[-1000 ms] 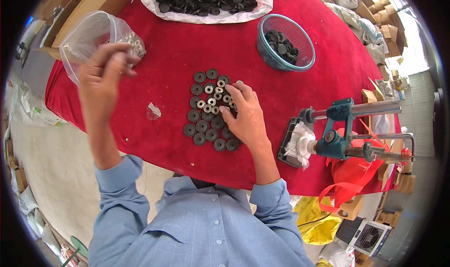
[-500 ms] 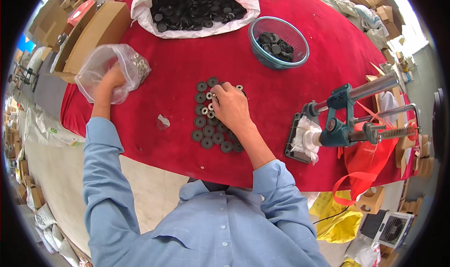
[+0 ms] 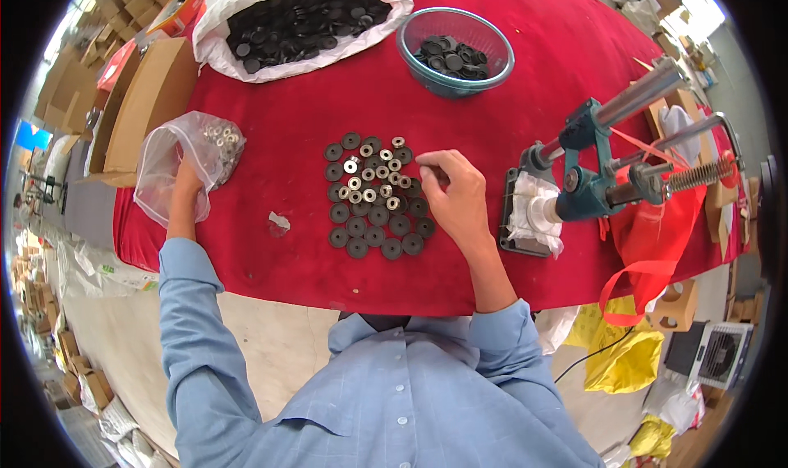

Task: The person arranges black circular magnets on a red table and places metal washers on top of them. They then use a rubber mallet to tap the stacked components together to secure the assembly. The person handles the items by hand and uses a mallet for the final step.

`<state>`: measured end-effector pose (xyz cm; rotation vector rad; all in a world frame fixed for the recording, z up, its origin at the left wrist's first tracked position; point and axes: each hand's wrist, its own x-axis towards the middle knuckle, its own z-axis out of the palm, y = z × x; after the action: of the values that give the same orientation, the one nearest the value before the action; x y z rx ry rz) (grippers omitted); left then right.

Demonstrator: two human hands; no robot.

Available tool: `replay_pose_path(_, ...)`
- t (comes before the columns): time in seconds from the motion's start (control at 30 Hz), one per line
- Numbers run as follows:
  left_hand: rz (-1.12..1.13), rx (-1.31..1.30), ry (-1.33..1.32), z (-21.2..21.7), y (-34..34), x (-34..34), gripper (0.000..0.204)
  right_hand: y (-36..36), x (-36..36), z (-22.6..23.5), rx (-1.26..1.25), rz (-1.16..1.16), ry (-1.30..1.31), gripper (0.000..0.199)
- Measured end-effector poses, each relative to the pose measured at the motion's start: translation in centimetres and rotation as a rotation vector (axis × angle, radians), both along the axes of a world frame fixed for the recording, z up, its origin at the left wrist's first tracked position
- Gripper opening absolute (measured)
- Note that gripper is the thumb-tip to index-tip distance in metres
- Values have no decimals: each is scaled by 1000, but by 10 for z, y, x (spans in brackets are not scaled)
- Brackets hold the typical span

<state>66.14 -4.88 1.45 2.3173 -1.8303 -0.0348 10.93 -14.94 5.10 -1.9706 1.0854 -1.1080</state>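
Note:
My left hand (image 3: 187, 176) reaches into a clear plastic bag (image 3: 156, 190) of small metal rings (image 3: 222, 138); its fingers are hidden there. At the table's middle, several black grooved discs (image 3: 358, 227) lie in rough rows. Shiny metal rings (image 3: 369, 195) sit scattered on and among the upper ones. My right hand (image 3: 456, 195) hovers just right of this group, its fingers loosely bent, with a gap between thumb and forefinger and nothing visible in them.
A white sack (image 3: 215, 45) of black discs and a clear blue bowl (image 3: 456, 84) of more stand at the back. To the right is a green hand press (image 3: 584, 160) with a steel post. A cardboard box (image 3: 156, 90) stands left; a red bag (image 3: 657, 230) hangs at the right edge.
My right hand has moved right, off the discs, and more metal rings now show among them. My left hand stays in the plastic bag. The whole view has shifted a little.

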Motion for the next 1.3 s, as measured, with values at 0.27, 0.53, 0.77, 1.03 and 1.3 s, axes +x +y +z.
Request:
replay_pose_path(0.27,269,-260,275,17,-3,5,17,24,-40,-13,296,-50,-161,14)
replay_pose_path(0.53,366,-801,1204,104,31,-127,17,47,-38,-12,602,111,-400,16)
replay_pose_path(0.77,100,-317,1244,47,19,-347,19,72,-1,-12,561,289,-251,38)
replay_pose_path(1.03,-4,-223,1066,20,4,-357,22,69,9,-14,324,186,-159,54)
replay_pose_path(1.3,96,-243,1251,29,30,-326,29,52,-8,-16,274,72,-133,46)
